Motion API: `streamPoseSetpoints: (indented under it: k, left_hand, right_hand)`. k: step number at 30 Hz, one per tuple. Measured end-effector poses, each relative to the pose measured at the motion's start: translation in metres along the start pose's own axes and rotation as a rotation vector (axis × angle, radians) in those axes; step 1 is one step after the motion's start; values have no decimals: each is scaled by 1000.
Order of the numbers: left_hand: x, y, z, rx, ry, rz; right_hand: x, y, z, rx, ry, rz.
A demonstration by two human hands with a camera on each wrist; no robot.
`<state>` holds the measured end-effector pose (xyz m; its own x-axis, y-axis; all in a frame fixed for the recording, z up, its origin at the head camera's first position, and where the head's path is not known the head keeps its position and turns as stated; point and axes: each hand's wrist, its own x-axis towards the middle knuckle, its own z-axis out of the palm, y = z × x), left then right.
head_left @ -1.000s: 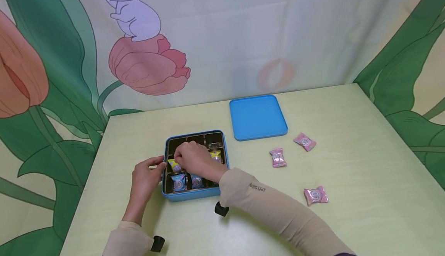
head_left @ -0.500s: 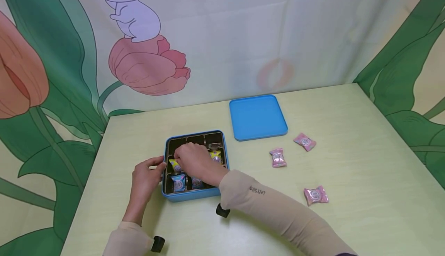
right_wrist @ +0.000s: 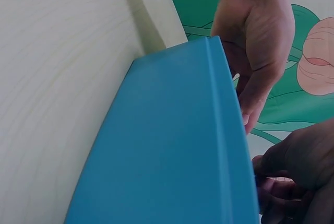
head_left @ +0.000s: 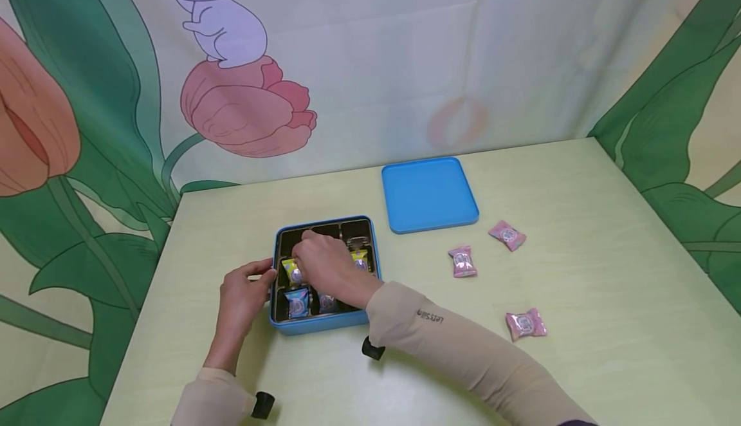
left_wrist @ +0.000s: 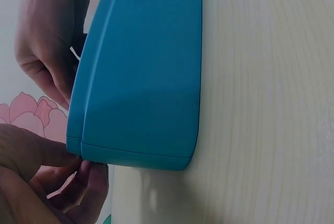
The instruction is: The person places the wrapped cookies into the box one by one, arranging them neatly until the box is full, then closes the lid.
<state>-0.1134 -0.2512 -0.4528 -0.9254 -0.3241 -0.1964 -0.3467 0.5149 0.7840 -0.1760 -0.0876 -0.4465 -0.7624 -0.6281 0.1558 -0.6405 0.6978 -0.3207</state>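
A blue box (head_left: 318,328) with a dark compartment tray stands on the table. My left hand (head_left: 243,294) holds its left side, thumb at the rim and fingers against the outer wall; the left wrist view shows these fingers bent at the corner. Reaching across the tray, my right hand (head_left: 325,264) has its curled fingers at a yellow wrapped candy (head_left: 293,273) in the left middle compartment, the fingertips partly hidden. A second yellow candy (head_left: 360,259) lies at the right of that row. In the front row are a blue candy (head_left: 298,304) and another blue candy (head_left: 327,303), partly covered by the hand.
A flat blue lid (head_left: 431,195) lies behind and right of the box. To the right are three pink candies: one front right (head_left: 525,324), one near the lid (head_left: 463,262), one farther back (head_left: 507,236). A printed curtain (head_left: 370,72) hangs along the table's back edge.
The yellow candy at my right fingers has turned and shifted slightly to the right and back. My right hand has moved slightly right; the left hand stays at the box.
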Motion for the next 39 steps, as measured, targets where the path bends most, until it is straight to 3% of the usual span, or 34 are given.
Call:
streamPoseSetpoints:
  k: [12,26,39]
  left_hand:
    - [-2,2,-1,-9,-4,-7]
    - [-2,0,1,5,12,20]
    - [-2,1,1,-4,3,-1]
  right_hand:
    - [-6,11,-12,61,38,37]
    - [-27,30,-31,283,130,118]
    - [-48,56,-55,455,184,210]
